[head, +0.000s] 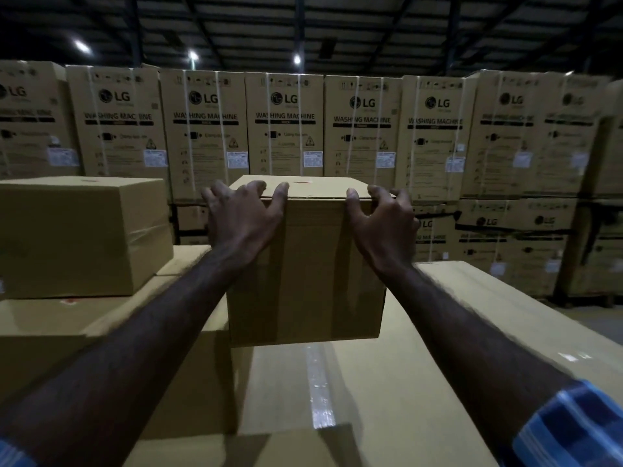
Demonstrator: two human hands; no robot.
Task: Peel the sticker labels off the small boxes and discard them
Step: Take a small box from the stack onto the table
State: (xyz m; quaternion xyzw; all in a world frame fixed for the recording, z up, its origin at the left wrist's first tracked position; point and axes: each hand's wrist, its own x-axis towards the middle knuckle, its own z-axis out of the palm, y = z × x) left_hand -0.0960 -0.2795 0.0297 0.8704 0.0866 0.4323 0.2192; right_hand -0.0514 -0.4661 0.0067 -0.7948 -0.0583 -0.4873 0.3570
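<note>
We are in a warehouse, a storage hall for boxed appliances. Ahead of us a long wall of tall cartons [286,129] runs from edge to edge, each printed "LG" and "WASHING MACHINE", bound with pale straps and carrying a white label [313,160] low on its face; more such cartons sit beneath them (the lower row is half hidden). Overhead we see a dark roof of beams [337,25] with a few small bright lamps [193,56]. Plain brown shipping boxes [81,230] are stacked close around us, sealed with clear tape [318,389].
</note>
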